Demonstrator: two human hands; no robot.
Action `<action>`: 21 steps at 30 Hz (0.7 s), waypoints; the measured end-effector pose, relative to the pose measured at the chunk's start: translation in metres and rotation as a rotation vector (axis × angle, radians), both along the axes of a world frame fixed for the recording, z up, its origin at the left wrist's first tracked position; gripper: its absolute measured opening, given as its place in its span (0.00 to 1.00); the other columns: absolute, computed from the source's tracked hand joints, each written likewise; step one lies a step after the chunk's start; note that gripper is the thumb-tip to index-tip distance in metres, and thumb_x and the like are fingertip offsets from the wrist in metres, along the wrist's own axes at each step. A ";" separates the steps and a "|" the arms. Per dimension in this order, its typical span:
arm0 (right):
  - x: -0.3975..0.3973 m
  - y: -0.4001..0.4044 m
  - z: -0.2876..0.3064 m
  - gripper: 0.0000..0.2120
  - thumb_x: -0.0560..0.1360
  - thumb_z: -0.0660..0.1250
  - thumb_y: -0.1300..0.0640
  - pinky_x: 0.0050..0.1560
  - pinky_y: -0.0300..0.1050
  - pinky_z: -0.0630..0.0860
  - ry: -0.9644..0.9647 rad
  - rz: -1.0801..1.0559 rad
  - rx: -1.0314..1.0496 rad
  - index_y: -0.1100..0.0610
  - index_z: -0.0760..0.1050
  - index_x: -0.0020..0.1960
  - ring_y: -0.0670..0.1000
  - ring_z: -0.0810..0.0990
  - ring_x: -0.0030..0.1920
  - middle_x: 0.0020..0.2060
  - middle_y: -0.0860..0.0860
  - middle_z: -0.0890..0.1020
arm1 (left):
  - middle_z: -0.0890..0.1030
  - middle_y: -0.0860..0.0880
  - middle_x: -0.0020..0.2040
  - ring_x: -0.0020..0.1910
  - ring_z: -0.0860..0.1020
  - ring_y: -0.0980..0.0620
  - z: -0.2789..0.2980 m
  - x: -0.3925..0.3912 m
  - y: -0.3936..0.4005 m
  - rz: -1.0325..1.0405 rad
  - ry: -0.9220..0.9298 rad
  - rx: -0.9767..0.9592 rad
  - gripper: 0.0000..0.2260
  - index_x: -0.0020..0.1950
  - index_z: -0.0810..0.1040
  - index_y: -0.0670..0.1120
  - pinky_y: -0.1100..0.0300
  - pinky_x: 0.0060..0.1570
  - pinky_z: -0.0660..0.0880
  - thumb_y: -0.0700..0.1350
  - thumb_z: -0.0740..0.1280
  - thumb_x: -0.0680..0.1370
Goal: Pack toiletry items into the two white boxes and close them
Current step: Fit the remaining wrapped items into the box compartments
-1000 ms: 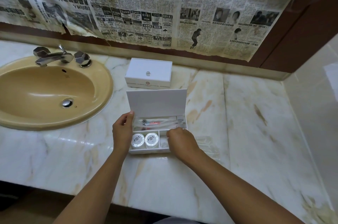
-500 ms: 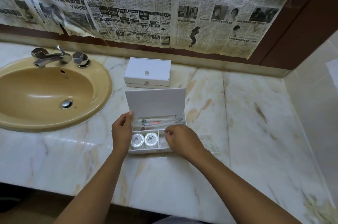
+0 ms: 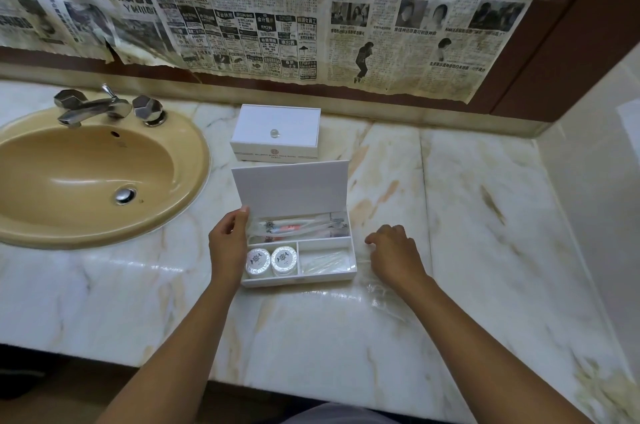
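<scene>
On the pale veined marble counter [image 3: 467, 215], right of the oval tan basin [image 3: 86, 174]: two white rectangular boxes, one behind the other. Farther back, near the wall, the closed white box with a small clear knob on its lid [image 3: 275, 132], long axis running left to right, printed band facing forward. Nearer, the open white box with inner dividers [image 3: 301, 280], long axis likewise left to right, its hinged lid [image 3: 291, 186] standing nearly upright at the rear edge, plain inner face turned toward the viewer. Three compartments inside: along the back, clear-wrapped long items [image 3: 298, 228] lying lengthwise with a red-orange patch showing, number hard to tell; front left, two round white tubs with patterned tops [image 3: 272, 261], side by side and touching; front right, a flat clear-wrapped packet [image 3: 325, 262]. Left hand [image 3: 227, 245] curled round the box's left side, thumb tip at the lid's lower corner, holding it. Right hand [image 3: 394, 255] just beside the box's right end, apart from it, fingers loosely bent down onto a crinkled clear plastic wrapper [image 3: 381, 288] lying on the marble; whether pinched or merely touched, cannot tell. Yellowed newspaper sheets [image 3: 277, 8] across the wall behind.
</scene>
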State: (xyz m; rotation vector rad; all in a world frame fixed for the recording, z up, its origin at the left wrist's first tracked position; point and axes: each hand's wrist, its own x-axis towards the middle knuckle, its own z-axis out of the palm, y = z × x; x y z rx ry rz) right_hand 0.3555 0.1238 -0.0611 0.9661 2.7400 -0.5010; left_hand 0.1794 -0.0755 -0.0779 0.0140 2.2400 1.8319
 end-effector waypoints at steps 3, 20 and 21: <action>0.002 0.001 -0.003 0.18 0.75 0.58 0.68 0.53 0.45 0.66 0.005 -0.030 -0.013 0.54 0.78 0.58 0.54 0.69 0.60 0.56 0.52 0.76 | 0.81 0.47 0.42 0.41 0.75 0.55 0.000 0.000 0.000 0.000 0.005 -0.005 0.14 0.47 0.82 0.42 0.62 0.45 0.72 0.51 0.64 0.81; 0.004 0.003 -0.006 0.16 0.76 0.60 0.64 0.53 0.46 0.66 -0.020 -0.003 -0.029 0.52 0.74 0.62 0.54 0.70 0.59 0.56 0.52 0.75 | 0.79 0.53 0.38 0.35 0.74 0.64 -0.002 0.000 0.001 0.006 0.029 0.019 0.12 0.44 0.81 0.44 0.74 0.39 0.70 0.49 0.64 0.81; 0.005 0.002 -0.006 0.16 0.76 0.60 0.64 0.52 0.46 0.66 -0.016 0.004 -0.023 0.53 0.74 0.61 0.54 0.70 0.59 0.56 0.52 0.75 | 0.80 0.53 0.38 0.35 0.74 0.65 -0.002 0.000 0.000 0.006 0.031 0.020 0.12 0.44 0.81 0.44 0.75 0.38 0.70 0.49 0.64 0.81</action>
